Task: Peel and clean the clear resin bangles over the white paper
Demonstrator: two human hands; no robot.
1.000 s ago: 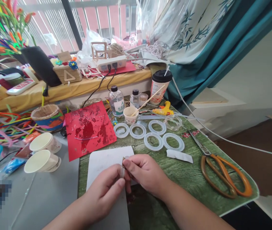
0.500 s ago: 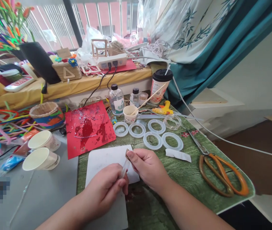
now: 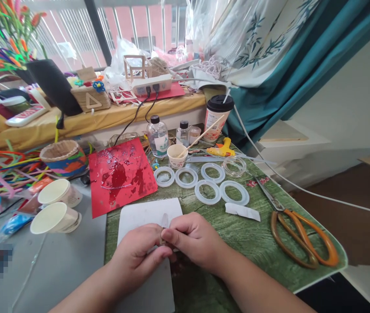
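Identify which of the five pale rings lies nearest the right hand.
The left ring of the front pair, just beyond the right hand; its partner lies farther right, the other three farther back.

Left hand (image 3: 139, 252) and right hand (image 3: 196, 241) above sheet (image 3: 142, 213), cups (image 3: 52, 218) to the left, scissors (image 3: 282, 209) right, rings (image 3: 197, 192) beyond, bottles (image 3: 158, 139) behind rings

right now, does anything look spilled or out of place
Yes: the red sheet, beyond and left of the white sheet, is blotched with dark, glossy patches that look wet, perhaps a spill. The small clear piece between the left hand and right hand is too covered to judge.
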